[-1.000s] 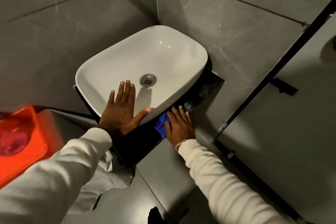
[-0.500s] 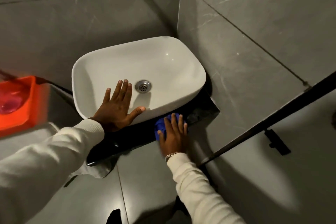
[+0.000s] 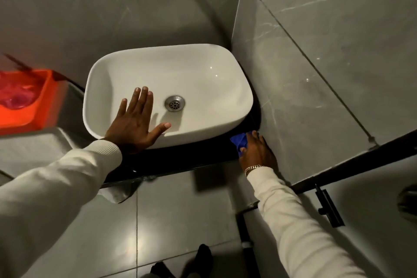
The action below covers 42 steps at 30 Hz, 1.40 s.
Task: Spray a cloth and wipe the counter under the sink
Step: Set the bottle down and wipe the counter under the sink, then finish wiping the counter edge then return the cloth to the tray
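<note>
At the counter's right end, your right hand (image 3: pixel 257 153) presses flat on the blue cloth (image 3: pixel 239 142), fingers spread over it, pinning it to the black counter (image 3: pixel 191 160) hard against the grey wall tile (image 3: pixel 316 74). Cloth sits at 4 o'clock from the drain (image 3: pixel 174 103), just below the basin's rim. Your left hand (image 3: pixel 135 124) lies open, palm down, fingers splayed on the white sink (image 3: pixel 203 79), at 8 o'clock from the drain. Orange bin (image 3: pixel 29 106) at 9 o'clock, well apart.
</note>
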Motion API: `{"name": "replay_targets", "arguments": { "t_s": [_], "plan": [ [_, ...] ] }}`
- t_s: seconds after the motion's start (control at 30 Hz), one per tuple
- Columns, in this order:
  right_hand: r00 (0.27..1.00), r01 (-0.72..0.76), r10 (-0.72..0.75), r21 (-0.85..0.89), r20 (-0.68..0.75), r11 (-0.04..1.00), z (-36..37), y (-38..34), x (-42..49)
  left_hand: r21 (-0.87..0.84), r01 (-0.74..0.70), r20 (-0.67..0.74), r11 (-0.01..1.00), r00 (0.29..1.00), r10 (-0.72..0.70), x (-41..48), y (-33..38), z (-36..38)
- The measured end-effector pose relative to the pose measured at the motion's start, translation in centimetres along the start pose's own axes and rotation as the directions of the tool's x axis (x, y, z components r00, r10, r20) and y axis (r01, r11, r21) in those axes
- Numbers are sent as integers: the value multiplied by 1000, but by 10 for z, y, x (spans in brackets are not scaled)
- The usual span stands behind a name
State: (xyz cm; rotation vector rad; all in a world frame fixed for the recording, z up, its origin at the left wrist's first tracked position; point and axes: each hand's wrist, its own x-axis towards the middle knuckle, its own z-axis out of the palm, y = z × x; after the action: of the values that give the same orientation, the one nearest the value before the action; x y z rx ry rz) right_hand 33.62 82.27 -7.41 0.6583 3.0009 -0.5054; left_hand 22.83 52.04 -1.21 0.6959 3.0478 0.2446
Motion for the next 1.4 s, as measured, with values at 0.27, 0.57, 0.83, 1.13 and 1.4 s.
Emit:
{"name": "replay_targets", "arguments": {
  "t_s": [0.27,0.57,0.83,1.13,1.4],
  "plan": [
    [989,-80,98,-157,113,984,-27,-30,14,-46,-50,-101,998,994,45,-7,1,-2],
    [945,-281,205,316,253,906,-21,-69,-64,-482,-225,-120,847,974,191,-87,45,4],
    [955,-46,-191,747,228,663,-5,-230,-180,-900,376,402,-221,912,-88,-158,-9,-17],
    [946,-67,-240,857,217,511,65,-459,-168,-871,271,406,-409,867,-290,-209,-269,-80],
    [936,-184,-211,903,281,387,125,-603,-103,-907,240,407,-347,714,-570,-149,-404,-101]
  ]
}}
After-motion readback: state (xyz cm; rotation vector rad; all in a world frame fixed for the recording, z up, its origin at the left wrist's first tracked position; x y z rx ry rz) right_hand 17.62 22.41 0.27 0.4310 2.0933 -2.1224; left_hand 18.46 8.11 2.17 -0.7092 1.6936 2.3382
